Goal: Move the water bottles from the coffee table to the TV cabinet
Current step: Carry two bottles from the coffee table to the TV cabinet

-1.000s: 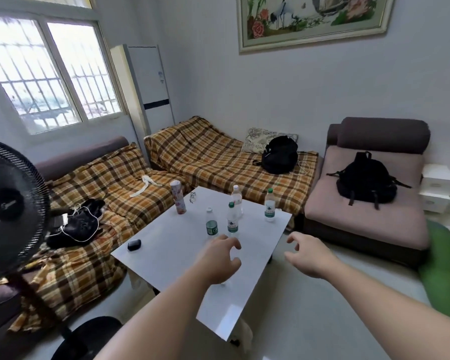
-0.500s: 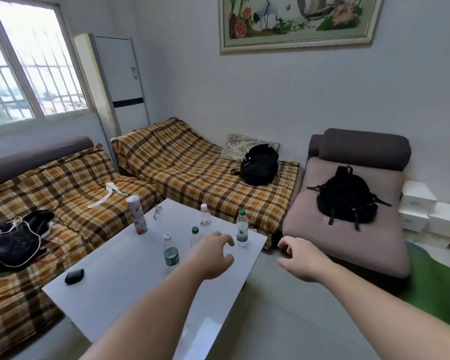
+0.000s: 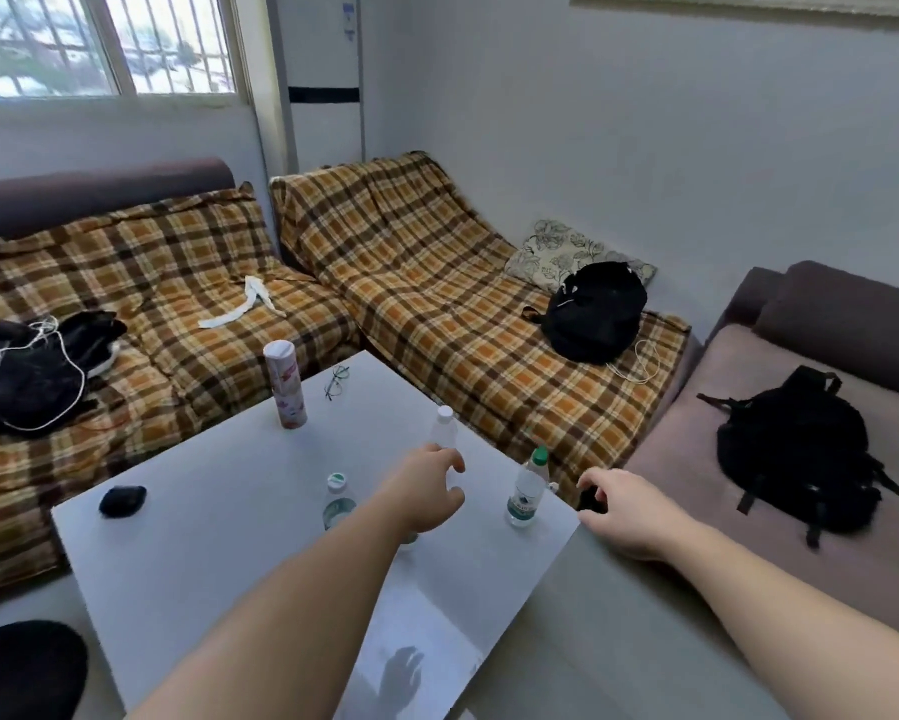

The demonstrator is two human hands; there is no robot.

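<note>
We find our left hand [image 3: 426,488] over the white coffee table [image 3: 219,517], fingers spread and curled, gripping nothing. A white-capped bottle [image 3: 443,428] stands at its 12 o'clock, partly hidden; a second bottle [image 3: 337,501] stands at its 9 o'clock. The green-capped bottle [image 3: 528,488] stands between both hands, at 9 o'clock of our right hand [image 3: 626,511], which is spread and empty.
</note>
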